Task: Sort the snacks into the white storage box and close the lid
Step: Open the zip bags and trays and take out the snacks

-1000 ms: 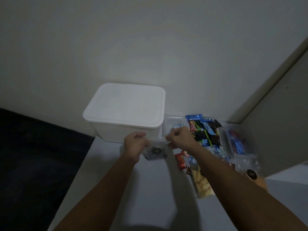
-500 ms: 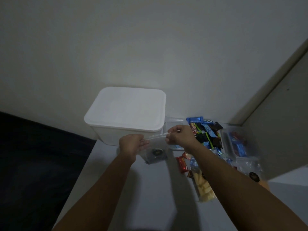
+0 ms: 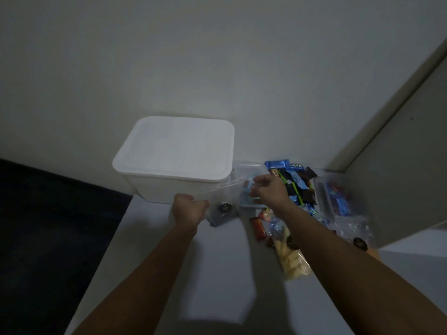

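The white storage box [image 3: 169, 187] stands at the back of the white table [image 3: 217, 274] against the wall, its lid [image 3: 176, 148] on. Just in front of it my left hand [image 3: 188, 210] and my right hand [image 3: 269, 191] pinch the two top corners of a clear plastic bag [image 3: 223, 205] with a round black label, holding it tilted above the table. To the right lies a pile of wrapped snacks [image 3: 294, 183] in blue, black and red. A red bar [image 3: 258, 228] and a bag of pale yellow sticks [image 3: 294, 261] lie nearer me.
A clear tub [image 3: 336, 201] with blue and red packets stands at the far right, next to another clear bag with a black label [image 3: 358, 238]. A grey panel [image 3: 399, 153] rises at the right. The table's left edge drops to a dark floor [image 3: 48, 226].
My right hand has risen and moved right while my left hand has shifted left and down, so the bag's top edge now slants and is pulled wider.
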The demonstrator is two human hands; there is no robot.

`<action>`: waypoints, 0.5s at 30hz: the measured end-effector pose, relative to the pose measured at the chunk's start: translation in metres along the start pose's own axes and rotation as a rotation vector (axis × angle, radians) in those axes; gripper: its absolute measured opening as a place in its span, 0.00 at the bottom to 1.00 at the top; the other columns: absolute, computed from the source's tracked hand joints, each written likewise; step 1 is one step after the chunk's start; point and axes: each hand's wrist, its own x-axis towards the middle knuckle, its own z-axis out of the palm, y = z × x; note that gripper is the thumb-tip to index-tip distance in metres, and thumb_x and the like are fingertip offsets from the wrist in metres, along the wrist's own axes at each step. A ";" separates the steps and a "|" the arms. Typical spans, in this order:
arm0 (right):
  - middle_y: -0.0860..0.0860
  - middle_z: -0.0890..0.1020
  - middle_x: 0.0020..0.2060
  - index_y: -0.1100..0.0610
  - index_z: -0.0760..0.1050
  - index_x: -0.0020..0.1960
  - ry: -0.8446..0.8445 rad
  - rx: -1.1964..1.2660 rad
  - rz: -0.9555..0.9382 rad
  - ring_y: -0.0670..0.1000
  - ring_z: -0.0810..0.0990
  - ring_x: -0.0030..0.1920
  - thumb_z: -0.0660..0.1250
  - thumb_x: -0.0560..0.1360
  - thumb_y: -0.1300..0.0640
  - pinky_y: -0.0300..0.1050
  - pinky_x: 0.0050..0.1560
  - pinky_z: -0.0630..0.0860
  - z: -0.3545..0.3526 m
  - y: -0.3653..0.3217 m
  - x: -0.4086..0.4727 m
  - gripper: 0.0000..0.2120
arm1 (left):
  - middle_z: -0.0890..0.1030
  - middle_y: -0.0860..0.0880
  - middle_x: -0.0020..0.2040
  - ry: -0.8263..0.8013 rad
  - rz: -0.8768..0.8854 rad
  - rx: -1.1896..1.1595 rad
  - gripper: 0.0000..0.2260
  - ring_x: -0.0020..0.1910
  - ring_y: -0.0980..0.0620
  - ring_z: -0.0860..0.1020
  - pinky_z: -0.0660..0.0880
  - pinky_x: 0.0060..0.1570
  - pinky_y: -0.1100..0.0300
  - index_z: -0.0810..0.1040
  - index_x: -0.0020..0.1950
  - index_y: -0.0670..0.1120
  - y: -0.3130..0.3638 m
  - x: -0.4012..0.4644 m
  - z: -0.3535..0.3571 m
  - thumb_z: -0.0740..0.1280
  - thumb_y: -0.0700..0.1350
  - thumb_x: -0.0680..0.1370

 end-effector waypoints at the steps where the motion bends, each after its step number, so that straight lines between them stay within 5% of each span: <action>1: 0.60 0.81 0.47 0.63 0.75 0.56 0.017 -0.025 0.013 0.59 0.83 0.45 0.68 0.73 0.70 0.53 0.43 0.83 -0.005 0.004 0.000 0.12 | 0.79 0.38 0.46 0.000 -0.007 0.007 0.22 0.42 0.40 0.82 0.82 0.44 0.44 0.70 0.48 0.44 -0.005 0.000 0.003 0.76 0.43 0.60; 6: 0.55 0.80 0.42 0.64 0.76 0.56 0.012 -0.120 0.045 0.57 0.83 0.45 0.69 0.74 0.67 0.50 0.43 0.82 -0.022 0.021 0.000 0.12 | 0.79 0.39 0.47 -0.013 -0.005 0.006 0.19 0.48 0.39 0.81 0.80 0.49 0.41 0.71 0.44 0.44 -0.019 0.004 0.018 0.70 0.46 0.56; 9: 0.53 0.80 0.42 0.61 0.77 0.56 -0.052 -0.160 0.035 0.56 0.82 0.47 0.69 0.73 0.65 0.55 0.50 0.82 -0.017 0.022 -0.001 0.11 | 0.80 0.38 0.50 -0.002 -0.010 0.048 0.24 0.49 0.39 0.81 0.80 0.50 0.43 0.77 0.51 0.42 -0.032 0.017 0.025 0.69 0.48 0.57; 10: 0.53 0.80 0.43 0.61 0.77 0.57 -0.074 -0.169 0.028 0.56 0.82 0.48 0.69 0.73 0.65 0.55 0.51 0.81 -0.014 0.021 0.000 0.12 | 0.80 0.38 0.45 0.009 0.003 0.069 0.19 0.45 0.40 0.82 0.80 0.49 0.43 0.77 0.45 0.42 -0.033 0.019 0.026 0.69 0.48 0.57; 12: 0.56 0.81 0.47 0.62 0.77 0.57 -0.101 -0.187 0.016 0.58 0.82 0.51 0.69 0.73 0.65 0.56 0.54 0.80 -0.010 0.019 0.000 0.13 | 0.75 0.40 0.31 0.038 0.008 0.098 0.11 0.32 0.43 0.78 0.79 0.39 0.40 0.73 0.31 0.40 -0.026 0.011 0.025 0.68 0.46 0.57; 15: 0.57 0.80 0.52 0.61 0.77 0.57 -0.109 -0.273 0.005 0.58 0.81 0.53 0.69 0.74 0.64 0.55 0.54 0.81 -0.015 0.021 0.003 0.12 | 0.74 0.41 0.27 -0.039 -0.079 0.105 0.12 0.24 0.46 0.74 0.72 0.21 0.56 0.78 0.35 0.37 -0.016 -0.004 0.026 0.70 0.44 0.58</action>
